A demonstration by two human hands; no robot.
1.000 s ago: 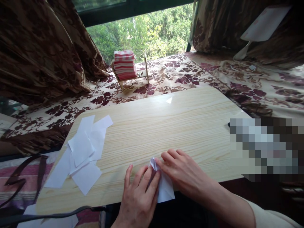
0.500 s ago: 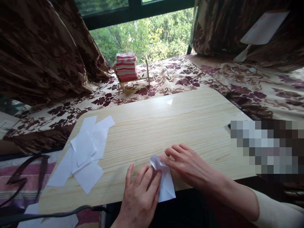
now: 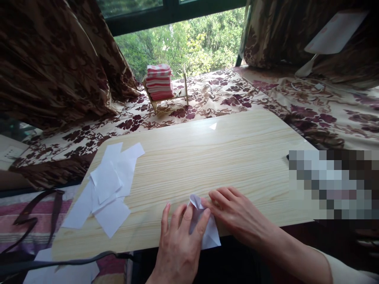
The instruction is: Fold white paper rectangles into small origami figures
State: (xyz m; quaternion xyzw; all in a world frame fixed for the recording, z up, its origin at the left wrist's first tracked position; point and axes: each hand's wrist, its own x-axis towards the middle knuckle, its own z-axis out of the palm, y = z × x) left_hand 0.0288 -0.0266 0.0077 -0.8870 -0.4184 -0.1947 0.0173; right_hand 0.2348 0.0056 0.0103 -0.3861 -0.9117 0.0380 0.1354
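Note:
A small white sheet of paper (image 3: 211,233), partly folded, lies at the near edge of the wood-grain table (image 3: 207,157). Its far end curls up into a fold. My left hand (image 3: 183,232) rests over its left side, fingers spread and fingertips pressing on paper and tabletop. At the raised fold, my right hand (image 3: 233,209) pinches the paper's right side, its other fingers curled. Part of the sheet is hidden under my left hand.
Several loose white papers (image 3: 108,185) overlap on the table's left side. More papers (image 3: 62,268) lie below, beside a dark strap (image 3: 74,261). A blurred patch (image 3: 331,185) covers the right edge. Beyond stand a small rack with folded striped cloths (image 3: 160,83) and a lamp (image 3: 334,35).
My left thumb has shifted up and right across the paper toward the fold. My right hand has moved slightly down and right, still at the fold. The view has shifted a little.

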